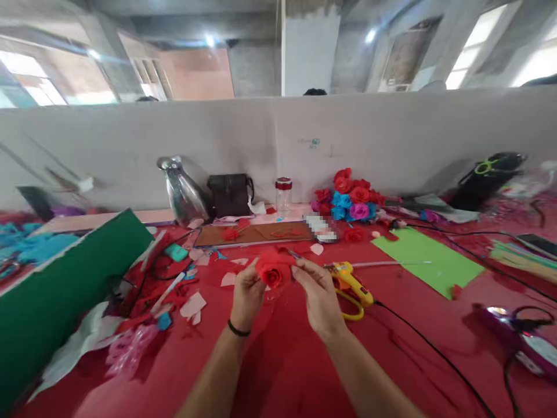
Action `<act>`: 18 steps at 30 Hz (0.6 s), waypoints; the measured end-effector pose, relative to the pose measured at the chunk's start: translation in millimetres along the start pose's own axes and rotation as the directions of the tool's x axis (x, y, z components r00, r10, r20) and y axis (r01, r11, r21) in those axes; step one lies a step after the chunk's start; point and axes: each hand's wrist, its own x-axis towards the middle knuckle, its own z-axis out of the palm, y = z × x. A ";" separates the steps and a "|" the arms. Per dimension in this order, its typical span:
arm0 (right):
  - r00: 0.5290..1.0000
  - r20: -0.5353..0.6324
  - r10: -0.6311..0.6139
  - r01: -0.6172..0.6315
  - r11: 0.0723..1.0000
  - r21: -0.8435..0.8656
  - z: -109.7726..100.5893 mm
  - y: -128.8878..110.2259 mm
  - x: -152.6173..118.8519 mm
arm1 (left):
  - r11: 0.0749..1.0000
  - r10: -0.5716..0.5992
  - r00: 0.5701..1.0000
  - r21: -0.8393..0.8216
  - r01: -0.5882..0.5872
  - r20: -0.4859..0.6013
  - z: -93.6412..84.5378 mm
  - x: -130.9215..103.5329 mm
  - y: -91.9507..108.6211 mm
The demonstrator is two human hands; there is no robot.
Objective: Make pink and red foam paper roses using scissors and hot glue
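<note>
My left fingers [249, 278] pinch a layered, red, paper-like rose [273, 274]; right fingers [308, 273] pinch its edge. Probably petal-shaping; next move calls for steady left hold.

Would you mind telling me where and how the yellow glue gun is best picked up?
Probably by its handle, from the right: the glue gun lies with that handle slanting rightward and toward the person, black cord trailing from its end, while the right hand is close to the opposite end.
</note>
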 end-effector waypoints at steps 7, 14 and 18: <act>0.990 0.113 0.087 -0.088 0.996 0.002 12.0 -21.3 -1.6 | 0.996 -0.075 0.997 -0.058 0.074 -0.021 0.3 -1.7 -6.8; 0.983 0.119 0.138 -0.140 0.990 0.008 11.0 -21.1 0.2 | 0.986 -0.123 0.992 -0.120 0.118 -0.039 -2.2 -1.0 -9.6; 0.983 0.115 0.143 -0.144 0.990 -0.004 6.2 -18.5 2.4 | 0.988 -0.121 0.993 -0.092 0.121 0.004 -2.5 -0.3 -3.2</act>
